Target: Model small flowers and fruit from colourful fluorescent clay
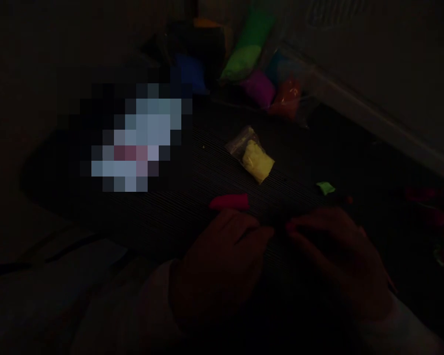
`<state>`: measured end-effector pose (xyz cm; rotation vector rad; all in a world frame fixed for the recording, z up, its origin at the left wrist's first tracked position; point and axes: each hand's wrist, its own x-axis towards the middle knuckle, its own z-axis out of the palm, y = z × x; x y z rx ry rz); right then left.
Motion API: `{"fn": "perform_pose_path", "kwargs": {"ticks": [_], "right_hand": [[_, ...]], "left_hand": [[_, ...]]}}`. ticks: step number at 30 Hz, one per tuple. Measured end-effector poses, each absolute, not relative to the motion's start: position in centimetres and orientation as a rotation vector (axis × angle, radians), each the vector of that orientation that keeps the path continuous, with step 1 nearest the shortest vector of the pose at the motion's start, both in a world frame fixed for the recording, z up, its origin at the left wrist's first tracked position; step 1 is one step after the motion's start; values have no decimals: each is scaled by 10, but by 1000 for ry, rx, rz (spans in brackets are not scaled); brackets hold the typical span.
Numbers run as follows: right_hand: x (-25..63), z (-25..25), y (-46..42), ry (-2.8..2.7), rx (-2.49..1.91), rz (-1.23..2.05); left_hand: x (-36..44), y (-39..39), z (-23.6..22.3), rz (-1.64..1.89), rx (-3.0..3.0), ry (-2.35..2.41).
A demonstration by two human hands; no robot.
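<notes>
The pink clay roll (230, 201) lay left-to-right, just far of the nearer left hand (222, 261) — whether its curled fingers pinched anything, I couldn't tell. The right hand's (344, 251) fingertips pinched a pink bit (289, 227)

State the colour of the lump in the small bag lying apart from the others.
Yellow; the lump shows best in the head view.

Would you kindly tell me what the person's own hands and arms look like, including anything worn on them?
The left hand and right hand are bare, without gloves. The left sleeve and right sleeve are long and look pale, ending near the wrists. It is too dark to tell their exact colour or any small markings.
</notes>
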<state>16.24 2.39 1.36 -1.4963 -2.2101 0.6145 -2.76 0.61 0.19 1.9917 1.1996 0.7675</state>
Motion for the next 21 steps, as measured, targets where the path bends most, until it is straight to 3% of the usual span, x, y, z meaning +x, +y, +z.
{"fn": "perform_pose_path", "kwargs": {"ticks": [6,12,21], "right_hand": [[157,23,13,-1799,-1333,1028],[157,19,8,-1572,-1181,1182],[158,12,10,-1558,-1097,1164]], "left_hand": [[-20,14,11,776,1229,989],[6,13,5,768,541,668],[22,10,3,856,352,617]]}}
